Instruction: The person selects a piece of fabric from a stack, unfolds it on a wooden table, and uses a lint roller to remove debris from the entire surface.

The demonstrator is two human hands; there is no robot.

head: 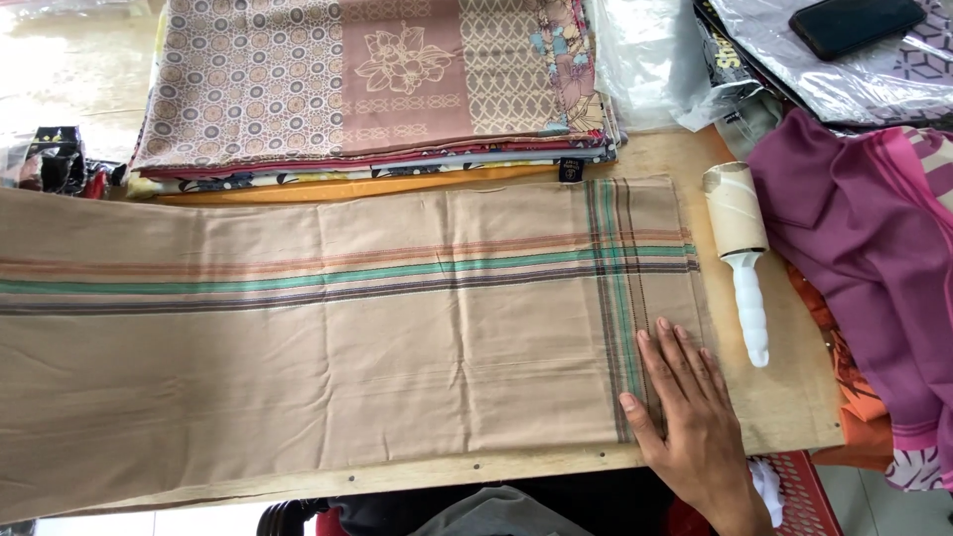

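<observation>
A long tan cloth (328,357) with green, brown and orange stripes lies spread flat on a wooden board (784,397). My right hand (690,412) rests flat on the cloth's near right corner, fingers together and pointing away, holding nothing. Just right of the cloth lies a lint roller (740,248) with a white handle, a short way beyond my fingertips. My left hand is out of view.
A stack of folded patterned fabrics (367,84) sits at the back. Purple and pink cloth (864,258) is heaped on the right. A dark phone (854,25) lies on plastic-wrapped packages at the top right. A red basket (804,491) shows under the board's near right corner.
</observation>
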